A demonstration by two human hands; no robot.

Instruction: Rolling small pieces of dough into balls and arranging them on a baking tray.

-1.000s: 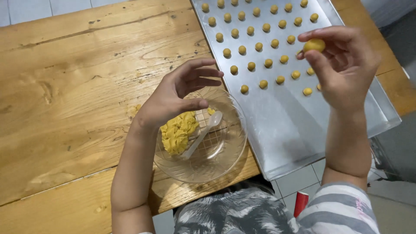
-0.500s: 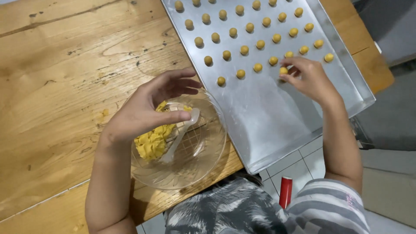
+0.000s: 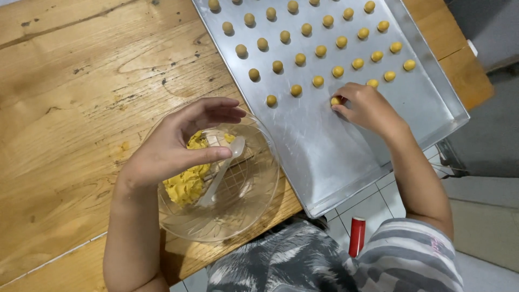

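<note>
My right hand [image 3: 366, 106] rests on the metal baking tray [image 3: 324, 146], its fingertips pinching a small yellow dough ball [image 3: 335, 100] against the tray surface. Several more dough balls [image 3: 296, 59] stand in rows across the tray. My left hand [image 3: 175, 146] hovers over a clear glass bowl [image 3: 238, 208], fingers curved and apart, holding nothing. Inside the bowl lies a lump of yellow dough [image 3: 186, 181] with a white plastic spoon [image 3: 221, 170] resting in it.
Bowl and tray sit on a wooden table [image 3: 70, 108]; the tray overhangs the table's near edge. Below the edge are a tiled floor [image 3: 373, 205], a red cylindrical object [image 3: 357, 236] and my striped sleeve.
My right hand came down from the air with the dough ball and set it on the tray at the row's end. My left hand stayed over the bowl.
</note>
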